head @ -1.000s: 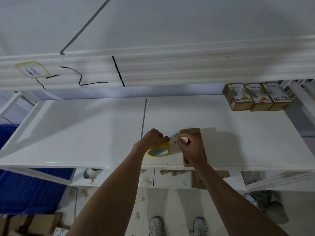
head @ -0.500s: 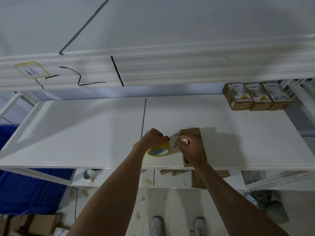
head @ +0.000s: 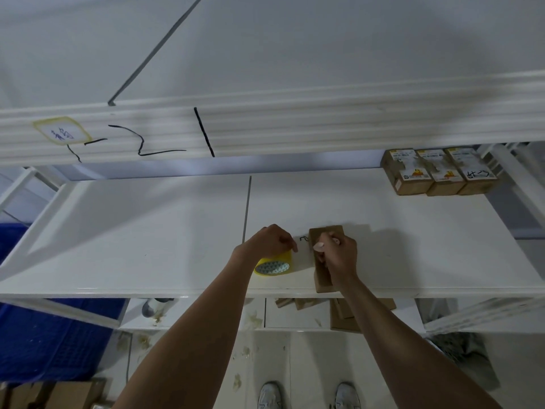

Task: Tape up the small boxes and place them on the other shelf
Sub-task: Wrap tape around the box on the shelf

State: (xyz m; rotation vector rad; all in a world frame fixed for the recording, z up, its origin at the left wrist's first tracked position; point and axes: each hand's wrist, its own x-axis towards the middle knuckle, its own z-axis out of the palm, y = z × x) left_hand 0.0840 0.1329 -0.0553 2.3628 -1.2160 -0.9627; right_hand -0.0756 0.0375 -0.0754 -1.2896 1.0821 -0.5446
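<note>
The shelf (head: 147,231) was plain white, with black marker squiggles along the rail above (head: 265,128). The tape roll (head: 274,264) was yellow, its core showing a green-and-white lattice. The small box (head: 323,278) was bare brown cardboard. Three boxes (head: 436,172) at the back were brown with white-and-orange labels. A crate (head: 53,340) below was deep blue.

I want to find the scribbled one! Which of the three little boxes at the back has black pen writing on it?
The rightmost back box, nearest the shelf's right end; the middle box and left box show only printed labels.
</note>
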